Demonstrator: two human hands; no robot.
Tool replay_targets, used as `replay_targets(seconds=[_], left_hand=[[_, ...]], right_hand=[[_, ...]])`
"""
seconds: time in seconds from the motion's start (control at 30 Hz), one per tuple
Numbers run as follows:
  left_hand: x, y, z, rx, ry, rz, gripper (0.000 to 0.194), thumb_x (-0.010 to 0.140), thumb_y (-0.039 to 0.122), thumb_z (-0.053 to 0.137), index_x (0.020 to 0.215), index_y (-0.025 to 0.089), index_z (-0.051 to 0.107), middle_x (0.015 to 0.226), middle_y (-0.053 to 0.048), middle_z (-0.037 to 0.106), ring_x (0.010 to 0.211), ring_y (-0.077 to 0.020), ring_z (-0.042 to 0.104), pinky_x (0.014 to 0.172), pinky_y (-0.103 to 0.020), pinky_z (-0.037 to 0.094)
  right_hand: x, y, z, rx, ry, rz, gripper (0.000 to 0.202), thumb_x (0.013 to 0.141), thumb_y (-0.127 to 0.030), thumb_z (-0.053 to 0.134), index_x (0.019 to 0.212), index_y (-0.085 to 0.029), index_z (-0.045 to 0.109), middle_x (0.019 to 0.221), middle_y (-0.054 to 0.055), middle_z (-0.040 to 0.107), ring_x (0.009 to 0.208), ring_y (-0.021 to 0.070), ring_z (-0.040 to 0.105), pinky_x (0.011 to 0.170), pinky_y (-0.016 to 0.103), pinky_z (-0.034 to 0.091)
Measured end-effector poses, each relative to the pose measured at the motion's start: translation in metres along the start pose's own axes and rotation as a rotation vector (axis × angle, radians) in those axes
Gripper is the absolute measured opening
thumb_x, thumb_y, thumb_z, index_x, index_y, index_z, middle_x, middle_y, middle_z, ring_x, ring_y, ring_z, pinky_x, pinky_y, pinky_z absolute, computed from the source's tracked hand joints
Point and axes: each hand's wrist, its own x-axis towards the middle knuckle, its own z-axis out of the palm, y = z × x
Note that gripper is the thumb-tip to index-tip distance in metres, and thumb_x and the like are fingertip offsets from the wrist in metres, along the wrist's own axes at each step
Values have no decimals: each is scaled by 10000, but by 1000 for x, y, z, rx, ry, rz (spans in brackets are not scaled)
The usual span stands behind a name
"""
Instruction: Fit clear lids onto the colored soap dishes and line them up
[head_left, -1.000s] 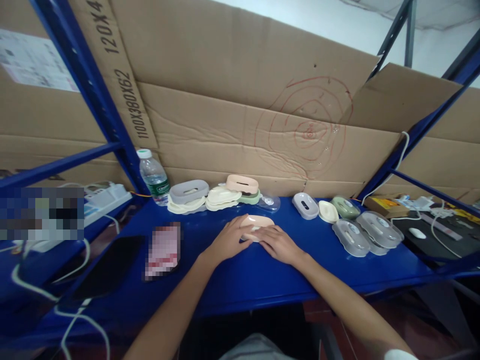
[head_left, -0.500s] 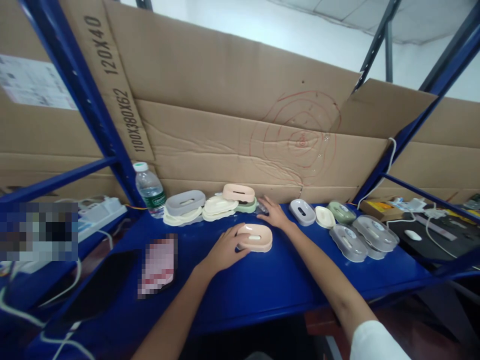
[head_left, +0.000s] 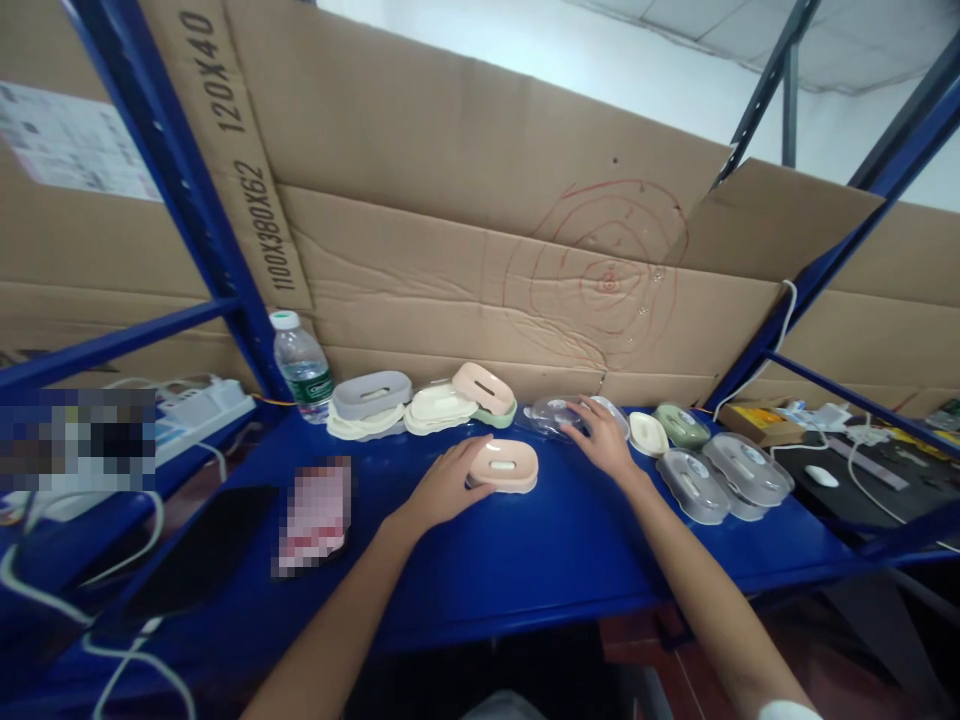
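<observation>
My left hand point(head_left: 448, 482) grips the left end of a pink oval soap dish point(head_left: 508, 462) on the blue tabletop, thumb on the near side and fingers on the far side. To its right, my right hand point(head_left: 606, 436) has its thumb and fingers closed about the right end of a clear plastic lid point(head_left: 556, 414), low over the table. Behind the pink dish lie a second, tilted pink piece point(head_left: 484, 386) on a green one, cream pieces point(head_left: 439, 406) and a grey dish point(head_left: 371, 393) on a stack. A grey piece behind my right hand is partly hidden.
At the right stand a cream piece point(head_left: 648, 433), a green dish point(head_left: 681, 425) and clear-lidded dishes point(head_left: 694, 484). A water bottle point(head_left: 301, 372) stands at the back left, near a blurred pink object point(head_left: 315, 515). Cardboard point(head_left: 420, 250) walls the back; blue posts point(head_left: 176, 180) flank it.
My right hand has moved right, bringing the clear lid out from beside the stacked pieces. The rear pink piece now lies tilted. My left hand stays on the pink dish.
</observation>
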Motion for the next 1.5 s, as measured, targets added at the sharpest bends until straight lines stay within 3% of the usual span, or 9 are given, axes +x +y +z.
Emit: replay_targets(seconds=[0.2, 0.4, 0.53, 0.77, 0.97, 1.1, 1.3, 1.5], left_hand=[[0, -5, 1, -40, 17, -10, 908, 885, 510, 753, 1641, 236, 330, 1574, -164, 537, 1463, -370, 495, 1198, -543, 402], [1, -11, 3, -79, 20, 3, 1007, 858, 516, 793, 1667, 239, 261, 1637, -164, 455, 1498, -372, 445, 1233, -547, 361], [1, -13, 4, -105, 14, 19, 985, 839, 571, 799, 1643, 242, 334, 1621, -164, 452, 1498, -369, 432, 1245, -540, 350], [-1, -11, 3, -144, -6, 13, 953, 801, 579, 830, 1598, 249, 425, 1539, -158, 509, 1427, -381, 476, 1214, -569, 377], [0, -13, 3, -184, 2, 45, 923, 751, 552, 882, 1525, 248, 480, 1514, -136, 555, 1390, -365, 521, 1193, -540, 406], [-1, -12, 4, -191, 6, 63, 909, 774, 575, 858, 1528, 246, 470, 1530, -142, 550, 1395, -366, 523, 1190, -542, 412], [-1, -9, 3, -168, -7, 52, 892, 793, 571, 842, 1536, 237, 479, 1532, -143, 555, 1402, -367, 513, 1202, -544, 393], [-1, -9, 2, -156, -16, 36, 887, 797, 543, 840, 1550, 249, 473, 1523, -142, 561, 1403, -377, 515, 1195, -557, 401]], right_hand=[[-35, -30, 12, 234, -74, -75, 459, 995, -484, 672, 1408, -282, 668, 1543, 119, 589, 1433, 306, 563, 1208, 528, 454], [-38, -61, 30, 217, -189, -124, 488, 997, -483, 677, 1447, -301, 629, 1568, 96, 569, 1443, 297, 552, 1192, 511, 466], [-46, -71, 36, 184, -216, -122, 511, 1017, -472, 642, 1488, -277, 591, 1590, 109, 542, 1440, 307, 552, 1173, 518, 476], [-58, -70, 38, 207, -252, -253, 492, 1062, -421, 572, 1539, -307, 534, 1616, 92, 511, 1509, 271, 471, 1205, 494, 445], [-60, -68, 39, 294, -235, -286, 506, 1047, -391, 591, 1532, -256, 534, 1639, 118, 475, 1568, 274, 378, 1259, 502, 388], [-60, -71, 38, 280, -224, -280, 496, 1042, -397, 599, 1508, -238, 543, 1611, 129, 507, 1540, 275, 426, 1242, 500, 418], [-58, -69, 35, 76, -241, -349, 486, 1026, -434, 641, 1470, -244, 588, 1517, 147, 591, 1454, 334, 519, 1186, 550, 470], [-60, -64, 37, 238, -283, -315, 597, 995, -462, 685, 1533, -276, 505, 1617, 140, 455, 1517, 301, 443, 1221, 497, 445]])
